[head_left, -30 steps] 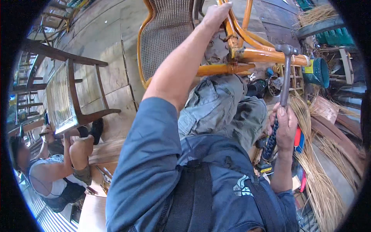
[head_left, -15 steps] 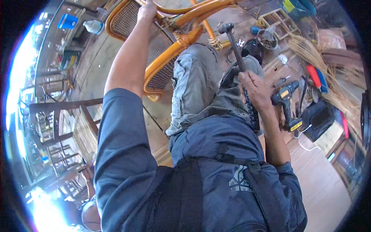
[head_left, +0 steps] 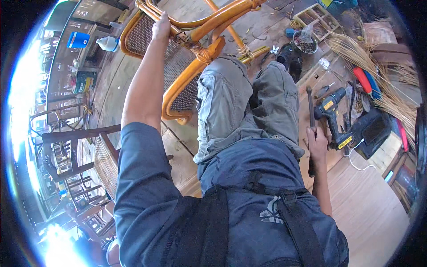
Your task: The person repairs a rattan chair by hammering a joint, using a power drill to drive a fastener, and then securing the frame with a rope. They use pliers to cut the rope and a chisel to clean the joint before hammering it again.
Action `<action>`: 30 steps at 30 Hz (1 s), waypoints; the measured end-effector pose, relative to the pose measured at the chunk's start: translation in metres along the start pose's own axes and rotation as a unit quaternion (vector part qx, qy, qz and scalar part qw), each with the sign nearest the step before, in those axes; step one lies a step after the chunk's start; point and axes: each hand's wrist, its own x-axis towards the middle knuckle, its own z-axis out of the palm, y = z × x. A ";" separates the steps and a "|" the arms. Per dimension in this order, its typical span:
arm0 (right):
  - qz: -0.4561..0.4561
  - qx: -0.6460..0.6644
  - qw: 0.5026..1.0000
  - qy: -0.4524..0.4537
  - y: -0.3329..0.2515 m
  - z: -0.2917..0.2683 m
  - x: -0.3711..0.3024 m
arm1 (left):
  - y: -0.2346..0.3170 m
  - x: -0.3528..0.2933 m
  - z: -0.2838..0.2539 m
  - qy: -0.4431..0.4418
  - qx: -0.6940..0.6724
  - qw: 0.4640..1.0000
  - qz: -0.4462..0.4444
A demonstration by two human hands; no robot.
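My left hand (head_left: 161, 26) grips the orange rattan frame of a chair (head_left: 195, 58) lying on the wooden floor, beside its woven cane panel (head_left: 175, 66). My right hand (head_left: 317, 141) is closed around the handle of a dark hammer (head_left: 310, 116), held low beside my right leg with its head pointing away from me. My legs in grey trousers (head_left: 249, 102) stretch toward the chair.
A black and yellow cordless drill (head_left: 332, 111) lies right of the hammer, with a black case (head_left: 371, 131), red-handled tools (head_left: 362, 79) and rattan strands (head_left: 378, 66). A bowl (head_left: 304, 41) and wooden tray (head_left: 318, 17) sit farther off. Dark wooden chairs (head_left: 75, 147) stand at left.
My right hand has lowered the hammer from over the chair frame down beside my leg. My left hand still holds the chair, and my view has shifted.
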 end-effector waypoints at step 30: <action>0.069 -0.258 0.961 0.065 0.100 -0.046 0.103 | 0.010 -0.024 0.020 -0.102 -0.410 0.905 -0.049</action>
